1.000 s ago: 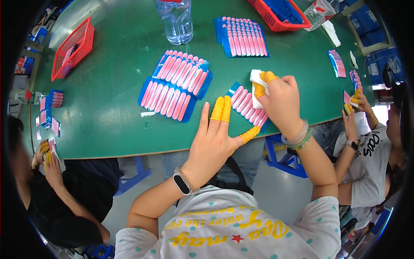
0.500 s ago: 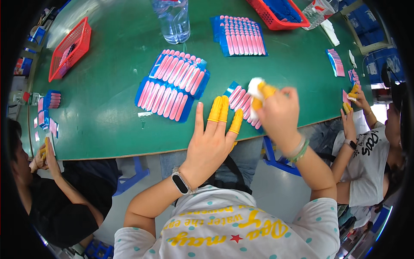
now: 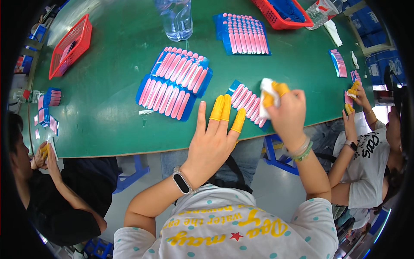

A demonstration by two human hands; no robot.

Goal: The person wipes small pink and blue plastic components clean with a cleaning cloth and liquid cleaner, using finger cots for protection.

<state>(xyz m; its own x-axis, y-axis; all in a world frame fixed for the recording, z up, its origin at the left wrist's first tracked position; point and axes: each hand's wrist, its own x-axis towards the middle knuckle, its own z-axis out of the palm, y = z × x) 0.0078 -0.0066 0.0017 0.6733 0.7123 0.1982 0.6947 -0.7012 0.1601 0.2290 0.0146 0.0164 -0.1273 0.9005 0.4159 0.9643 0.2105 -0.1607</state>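
In front of me a blue sheet with a row of pink rounded strips (image 3: 246, 102) lies slanted on the green table. My left hand (image 3: 210, 144) rests flat with its fingers spread, some in yellow finger cots, at the sheet's left end. A folded white cloth (image 3: 265, 90) is pinched in my right hand (image 3: 290, 115), which also wears yellow finger cots. The cloth is over the sheet's right end and hides part of it. Left of the sheet lie overlapping blue sheets of pink strips (image 3: 166, 97).
More pink-strip sheets (image 3: 248, 41) lie farther back. A clear bottle (image 3: 177, 23) stands beyond the left stack. Red baskets (image 3: 71, 47) (image 3: 282, 17) sit at far left and far right. Co-workers sit on both sides, a hand (image 3: 351, 116) at the right and hands (image 3: 43, 157) at the left.
My right hand has moved the white cloth rightward along the strips, uncovering more of the sheet's middle. My left hand stays nearly where it was.
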